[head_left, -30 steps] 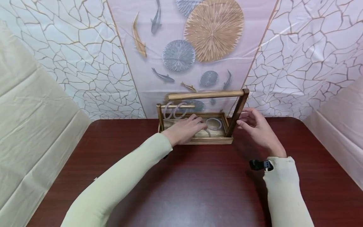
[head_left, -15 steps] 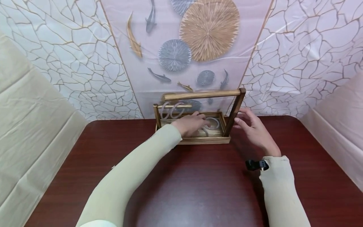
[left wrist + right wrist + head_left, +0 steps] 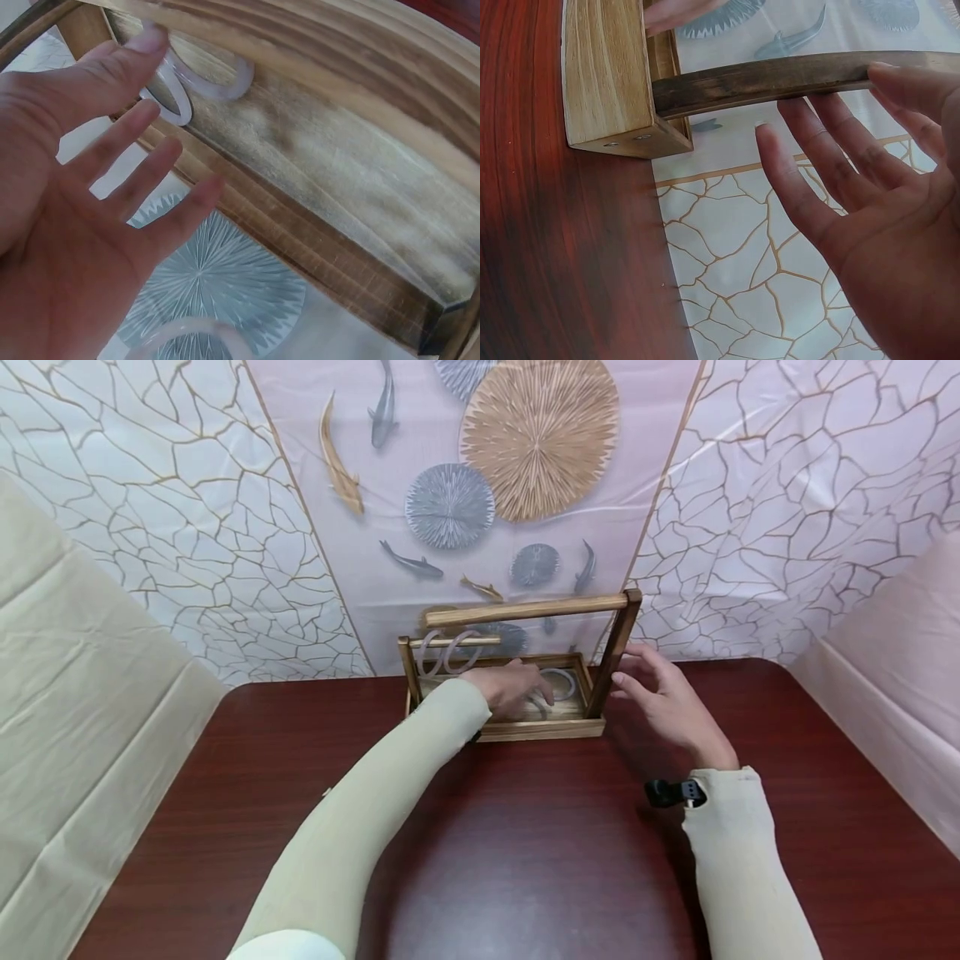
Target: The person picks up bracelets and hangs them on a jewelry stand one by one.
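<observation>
A wooden bangle stand [image 3: 525, 610] with a tray base and two bars stands at the back of the table. Two pale bangles [image 3: 447, 656] hang on its lower bar. Loose bangles [image 3: 246, 79] lie in the tray. My left hand [image 3: 513, 687] is inside the tray, fingers mostly straight, thumb and fingertips close by the loose bangles; whether they touch cannot be told. My right hand [image 3: 667, 706] lightly pinches the stand's right post [image 3: 765, 79], thumb on one side and fingers on the other.
The stand rests on a dark red table [image 3: 525, 827]. A patterned cloth backdrop [image 3: 450, 443] rises directly behind it, with cream panels [image 3: 75, 693] at the left and right. A black strap [image 3: 667, 793] sits at my right wrist.
My left hand has moved rightward and deeper into the tray, toward the loose bangles. The right hand stays at the post. The whole head view has shifted slightly.
</observation>
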A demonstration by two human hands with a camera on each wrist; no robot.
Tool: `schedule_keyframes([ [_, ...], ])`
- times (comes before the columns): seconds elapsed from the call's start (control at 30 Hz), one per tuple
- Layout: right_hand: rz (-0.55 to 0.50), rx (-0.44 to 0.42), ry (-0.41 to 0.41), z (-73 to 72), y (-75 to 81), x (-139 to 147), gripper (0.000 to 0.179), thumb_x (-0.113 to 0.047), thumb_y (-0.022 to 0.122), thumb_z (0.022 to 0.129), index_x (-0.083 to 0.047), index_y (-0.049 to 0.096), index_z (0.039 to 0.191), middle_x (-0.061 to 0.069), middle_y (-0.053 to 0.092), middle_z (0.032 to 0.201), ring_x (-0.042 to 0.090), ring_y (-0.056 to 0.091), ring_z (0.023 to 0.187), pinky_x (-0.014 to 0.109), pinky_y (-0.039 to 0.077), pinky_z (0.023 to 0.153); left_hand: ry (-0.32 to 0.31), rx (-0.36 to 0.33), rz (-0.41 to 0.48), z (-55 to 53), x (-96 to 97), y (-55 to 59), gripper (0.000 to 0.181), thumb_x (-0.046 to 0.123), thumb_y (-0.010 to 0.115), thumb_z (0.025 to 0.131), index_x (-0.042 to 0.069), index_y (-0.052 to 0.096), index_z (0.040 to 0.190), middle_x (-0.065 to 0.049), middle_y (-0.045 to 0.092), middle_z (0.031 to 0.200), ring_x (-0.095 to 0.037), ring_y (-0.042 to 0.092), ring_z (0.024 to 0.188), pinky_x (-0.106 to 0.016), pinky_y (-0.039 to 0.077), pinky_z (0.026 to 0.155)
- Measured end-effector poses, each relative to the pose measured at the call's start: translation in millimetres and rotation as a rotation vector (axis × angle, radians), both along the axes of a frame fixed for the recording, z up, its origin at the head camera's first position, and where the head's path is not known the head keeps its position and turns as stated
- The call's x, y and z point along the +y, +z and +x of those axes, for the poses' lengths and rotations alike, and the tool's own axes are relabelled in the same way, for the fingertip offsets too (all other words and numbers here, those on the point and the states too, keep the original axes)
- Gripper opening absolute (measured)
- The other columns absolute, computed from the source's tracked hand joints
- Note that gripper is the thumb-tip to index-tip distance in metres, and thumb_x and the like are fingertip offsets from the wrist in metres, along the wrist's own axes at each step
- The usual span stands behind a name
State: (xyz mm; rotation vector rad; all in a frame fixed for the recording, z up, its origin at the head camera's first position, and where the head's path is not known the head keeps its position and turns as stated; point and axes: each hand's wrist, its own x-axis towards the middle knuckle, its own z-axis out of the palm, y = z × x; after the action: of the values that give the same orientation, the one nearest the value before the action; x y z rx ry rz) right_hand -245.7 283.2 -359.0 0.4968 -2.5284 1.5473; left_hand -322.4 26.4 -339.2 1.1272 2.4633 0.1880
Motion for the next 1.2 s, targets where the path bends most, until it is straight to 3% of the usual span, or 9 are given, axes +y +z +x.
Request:
schedule_keyframes([
  [0.13,0.004,0.005,-0.001,-0.2,0.0,0.7,0.038,-0.008,0.054,0.105,0.0,0.046,0.142,0.025,0.061,0.129,0.004,0.07,0.096,0.022,0.061,0.084,-0.01,-0.038,0.007,-2.9,2.7,-3.3,0.073,-0.02,0.046,0.085,0.026,0.063,0.14,-0.008,0.048,0.152,-0.024,0.045,0.132,-0.035,0.046,0.102],
  [0.2,0.01,0.004,-0.004,0.0,-0.5,0.5,0.039,-0.009,0.054,0.105,-0.001,0.045,0.142,0.025,0.061,0.128,0.005,0.071,0.095,0.023,0.061,0.085,-0.011,-0.069,0.015,-4.8,4.0,-5.2,0.076,-0.024,0.041,0.083,0.023,0.065,0.138,-0.009,0.049,0.15,-0.024,0.047,0.127,-0.029,0.046,0.085],
  [0.3,0.023,-0.003,-0.011,0.5,-0.8,0.8,0.04,-0.01,0.055,0.105,-0.002,0.045,0.143,0.024,0.061,0.129,0.007,0.072,0.095,0.022,0.06,0.084,-0.013,-0.092,0.016,-7.6,6.9,-8.0,0.068,-0.023,0.046,0.084,0.02,0.068,0.133,-0.009,0.053,0.146,-0.023,0.052,0.118,-0.024,0.042,0.065],
  [0.4,0.021,-0.003,-0.009,0.9,-1.3,0.7,0.041,-0.009,0.056,0.105,-0.001,0.045,0.143,0.025,0.061,0.129,0.007,0.072,0.094,0.021,0.06,0.084,-0.008,-0.045,-0.019,-7.6,8.2,-9.9,0.06,-0.017,0.055,0.086,0.024,0.071,0.128,-0.008,0.053,0.14,-0.022,0.051,0.116,-0.023,0.045,0.071],
  [0.57,0.009,0.002,-0.007,0.5,-1.2,0.3,0.04,-0.007,0.057,0.104,-0.001,0.046,0.142,0.025,0.062,0.128,0.005,0.07,0.093,0.019,0.059,0.082,0.006,0.02,-0.049,-6.3,7.0,-14.2,0.055,-0.009,0.059,0.09,0.03,0.071,0.127,-0.007,0.049,0.137,-0.023,0.048,0.126,-0.034,0.047,0.101],
  [0.77,0.038,-0.005,-0.024,1.0,0.2,0.7,0.041,-0.01,0.057,0.104,-0.002,0.046,0.143,0.024,0.063,0.128,0.007,0.071,0.094,0.02,0.059,0.083,0.019,0.009,-0.03,-8.3,6.0,-16.7,0.057,-0.011,0.059,0.089,0.027,0.068,0.131,-0.009,0.048,0.142,-0.023,0.048,0.128,-0.033,0.046,0.096],
  [1.03,0.032,-0.002,-0.02,1.4,-0.5,0.0,0.04,-0.01,0.057,0.104,-0.002,0.047,0.142,0.024,0.063,0.128,0.007,0.07,0.096,0.017,0.058,0.083,0.057,-0.024,-0.056,-5.8,2.1,-15.3,0.064,-0.018,0.045,0.09,0.024,0.064,0.134,-0.009,0.045,0.149,-0.028,0.038,0.146,-0.037,0.046,0.1],
  [1.2,0.025,0.002,-0.016,1.3,-1.1,-0.1,0.039,-0.01,0.057,0.104,-0.002,0.048,0.142,0.024,0.063,0.128,0.006,0.07,0.095,0.017,0.058,0.083,0.075,-0.014,-0.085,-3.5,1.2,-14.8,0.059,-0.012,0.053,0.094,0.028,0.061,0.138,-0.007,0.041,0.152,-0.03,0.033,0.148,-0.037,0.047,0.094],
])
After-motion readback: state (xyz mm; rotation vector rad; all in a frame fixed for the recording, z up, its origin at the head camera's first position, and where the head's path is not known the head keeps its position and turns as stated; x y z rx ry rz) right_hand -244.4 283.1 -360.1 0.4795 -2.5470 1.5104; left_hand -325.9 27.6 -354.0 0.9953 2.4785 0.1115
